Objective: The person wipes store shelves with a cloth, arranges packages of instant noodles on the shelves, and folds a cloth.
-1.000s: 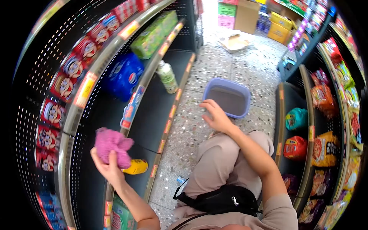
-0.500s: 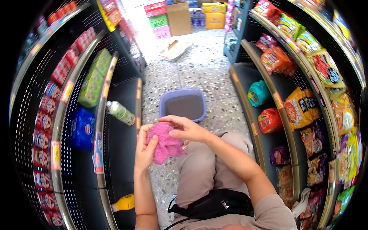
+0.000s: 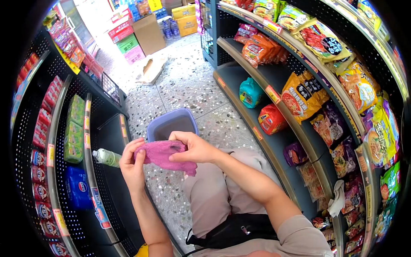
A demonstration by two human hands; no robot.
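Observation:
A pink cloth (image 3: 162, 155) is stretched between my two hands, above my knees, with a small dark patch on its upper side. Its left end is pinched by my left hand (image 3: 133, 160), thumb in front. My right hand (image 3: 193, 147) grips the other end, its thumb over the cloth. Just beyond them a purple-blue basin (image 3: 195, 120) stands on the floor, holding dark greyish water; my hands and the cloth overlap its near edge in view.
Left shelves hold a green-white bottle (image 3: 107, 157), a blue Pepsi pack (image 3: 78, 187) and green cartons (image 3: 74, 128). Right shelves carry noodle packets (image 3: 303, 96), a teal pack (image 3: 251, 92) and a white cloth (image 3: 336, 198). Cardboard (image 3: 152, 70) lies on the speckled floor.
A second ago only my left hand held the cloth, over the left shelf. Both hands then gripped it bunched up; now it is spread wider between them. The view has turned rightward.

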